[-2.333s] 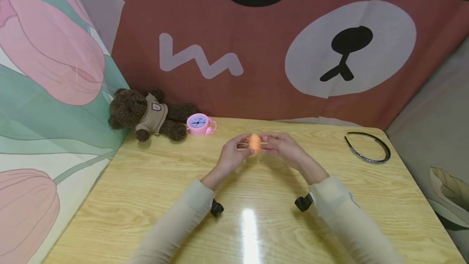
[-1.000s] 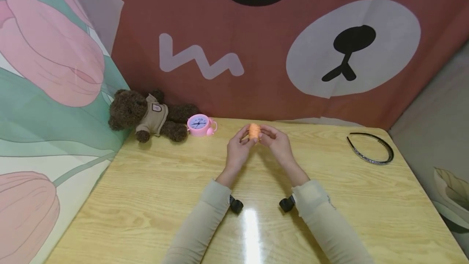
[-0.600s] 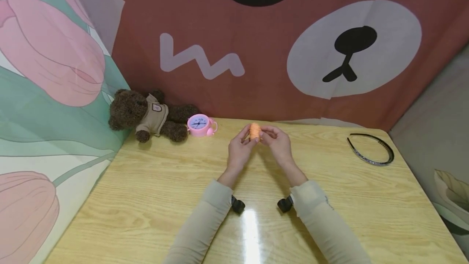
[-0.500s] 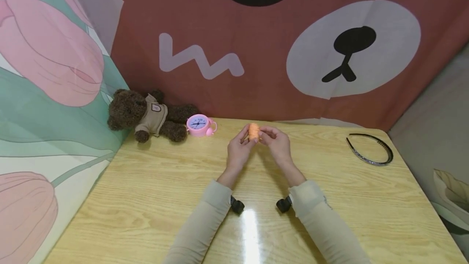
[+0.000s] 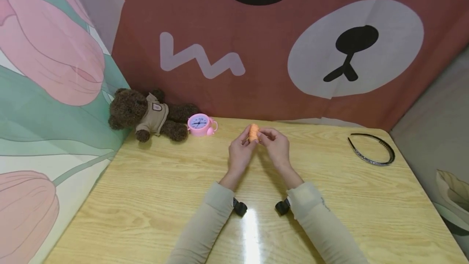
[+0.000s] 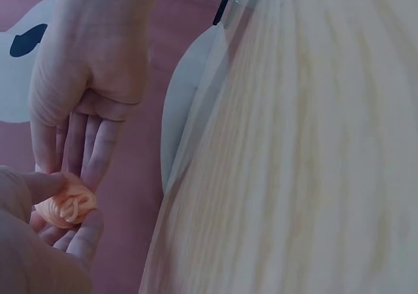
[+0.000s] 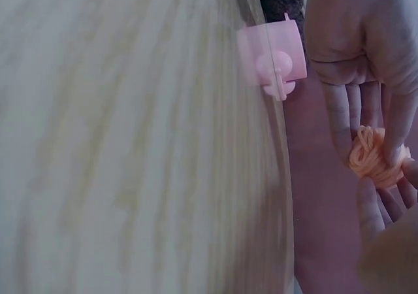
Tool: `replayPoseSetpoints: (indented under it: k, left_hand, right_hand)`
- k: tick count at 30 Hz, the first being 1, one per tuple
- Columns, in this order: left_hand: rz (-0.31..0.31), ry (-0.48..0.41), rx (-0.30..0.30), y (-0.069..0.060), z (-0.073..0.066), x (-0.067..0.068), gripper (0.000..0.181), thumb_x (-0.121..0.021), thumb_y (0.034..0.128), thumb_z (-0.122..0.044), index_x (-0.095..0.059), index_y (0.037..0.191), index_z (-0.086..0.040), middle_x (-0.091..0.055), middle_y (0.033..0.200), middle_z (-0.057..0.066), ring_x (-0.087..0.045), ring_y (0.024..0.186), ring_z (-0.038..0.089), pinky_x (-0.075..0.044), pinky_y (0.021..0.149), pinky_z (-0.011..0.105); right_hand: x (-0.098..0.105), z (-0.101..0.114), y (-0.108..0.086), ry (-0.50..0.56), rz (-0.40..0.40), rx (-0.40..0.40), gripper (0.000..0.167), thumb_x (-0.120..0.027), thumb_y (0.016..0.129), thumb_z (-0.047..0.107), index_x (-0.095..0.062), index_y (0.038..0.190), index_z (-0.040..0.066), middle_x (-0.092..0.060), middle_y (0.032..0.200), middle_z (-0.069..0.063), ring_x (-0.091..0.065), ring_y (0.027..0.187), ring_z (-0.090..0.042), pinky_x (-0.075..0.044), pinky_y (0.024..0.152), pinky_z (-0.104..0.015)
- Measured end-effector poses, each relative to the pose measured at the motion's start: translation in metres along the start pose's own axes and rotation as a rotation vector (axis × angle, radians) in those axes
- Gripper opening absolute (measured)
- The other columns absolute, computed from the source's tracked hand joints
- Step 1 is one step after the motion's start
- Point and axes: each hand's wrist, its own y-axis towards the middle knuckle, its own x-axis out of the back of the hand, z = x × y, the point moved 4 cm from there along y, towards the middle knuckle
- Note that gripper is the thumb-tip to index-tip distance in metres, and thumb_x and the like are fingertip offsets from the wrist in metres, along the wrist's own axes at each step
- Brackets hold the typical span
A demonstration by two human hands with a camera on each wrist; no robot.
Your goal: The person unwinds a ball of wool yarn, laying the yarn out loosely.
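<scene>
A small skein of orange yarn [image 5: 253, 133] is held between both hands above the far half of the table. My left hand [image 5: 240, 152] grips its left side, thumb on the near face and fingers behind. From the right, my right hand [image 5: 276, 148] pinches at the yarn with thumb and fingertips. Looped strands at one end of the yarn [image 6: 68, 204] show in the left wrist view, with the left hand's fingers and thumb around it. Wound strands of the yarn [image 7: 377, 157] also show in the right wrist view, partly covered by fingertips.
On the wooden table [image 5: 146, 199], a brown teddy bear [image 5: 154, 113] lies at the back left beside a pink alarm clock [image 5: 200, 124]. A dark headband [image 5: 373, 150] lies at the far right. A printed curtain [image 5: 256, 93] hangs behind the table's back edge.
Since the earliest frame, both hands and the yarn have moved slightly away toward the back edge. The wrists have come closer together. Over the last second only the fingers shift a little on the yarn.
</scene>
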Motion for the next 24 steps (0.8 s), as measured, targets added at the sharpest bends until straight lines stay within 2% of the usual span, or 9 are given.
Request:
replayPoseSetpoints:
  k: [3,7,9,13,17,20,24]
  left_hand:
    - [0.000,0.000,-0.004,-0.001,0.000,0.000,0.053,-0.076,0.0906,-0.013,-0.061,0.140,-0.024,-0.060,0.144,0.004,-0.063,0.126,0.022,-0.056,0.099,0.029]
    - [0.016,-0.021,-0.007,-0.001,-0.001,0.000,0.054,-0.076,0.0901,-0.010,-0.060,0.141,-0.018,-0.059,0.144,0.006,-0.061,0.128,0.023,-0.055,0.101,0.030]
    - [0.031,-0.039,-0.002,-0.001,-0.003,0.000,0.055,-0.076,0.0905,-0.010,-0.059,0.142,-0.016,-0.059,0.145,0.006,-0.060,0.131,0.023,-0.054,0.103,0.032]
    - [0.057,-0.072,0.023,0.000,-0.007,-0.002,0.057,-0.076,0.0911,-0.012,-0.057,0.145,-0.015,-0.059,0.145,0.007,-0.060,0.130,0.024,-0.055,0.103,0.035]
    - [0.085,-0.078,0.052,-0.002,-0.011,-0.003,0.061,-0.078,0.0903,-0.015,-0.054,0.147,-0.013,-0.062,0.142,0.012,-0.066,0.120,0.030,-0.059,0.095,0.037]
    - [0.099,-0.067,0.061,-0.003,-0.014,-0.002,0.063,-0.078,0.0903,-0.017,-0.052,0.148,-0.012,-0.063,0.140,0.013,-0.069,0.115,0.032,-0.061,0.090,0.037]
    - [0.095,-0.077,0.068,-0.003,-0.014,-0.001,0.061,-0.076,0.0912,-0.016,-0.053,0.147,-0.013,-0.064,0.137,0.015,-0.068,0.117,0.031,-0.061,0.089,0.033]
  right_hand:
    - [0.000,0.006,-0.004,-0.003,-0.009,0.019,0.023,-0.075,0.093,0.018,-0.075,0.107,-0.001,-0.074,0.108,-0.020,-0.071,0.083,-0.006,-0.063,0.079,-0.030]
    - [0.002,0.022,-0.012,0.016,-0.016,0.028,0.020,-0.071,0.095,0.010,-0.073,0.105,-0.007,-0.073,0.105,-0.025,-0.072,0.083,-0.014,-0.063,0.082,-0.042]
    - [0.003,0.029,-0.015,0.024,-0.018,0.024,0.020,-0.069,0.096,0.009,-0.073,0.106,-0.007,-0.073,0.104,-0.024,-0.073,0.084,-0.014,-0.063,0.082,-0.044]
    - [0.006,0.018,-0.009,0.081,-0.002,-0.029,0.023,-0.069,0.098,0.016,-0.072,0.110,-0.004,-0.075,0.101,-0.013,-0.073,0.085,-0.009,-0.064,0.080,-0.036]
    - [0.010,0.004,-0.004,0.159,0.009,-0.094,0.027,-0.069,0.098,0.019,-0.070,0.112,-0.004,-0.075,0.096,-0.002,-0.074,0.082,-0.006,-0.063,0.077,-0.027]
    - [0.011,0.002,-0.005,0.202,0.010,-0.105,0.030,-0.069,0.098,0.018,-0.067,0.113,-0.008,-0.074,0.092,0.000,-0.074,0.080,-0.008,-0.063,0.076,-0.026]
    - [0.011,0.001,-0.010,0.295,0.014,-0.138,0.029,-0.067,0.099,0.016,-0.064,0.113,-0.009,-0.074,0.095,0.001,-0.075,0.082,-0.009,-0.063,0.078,-0.027]
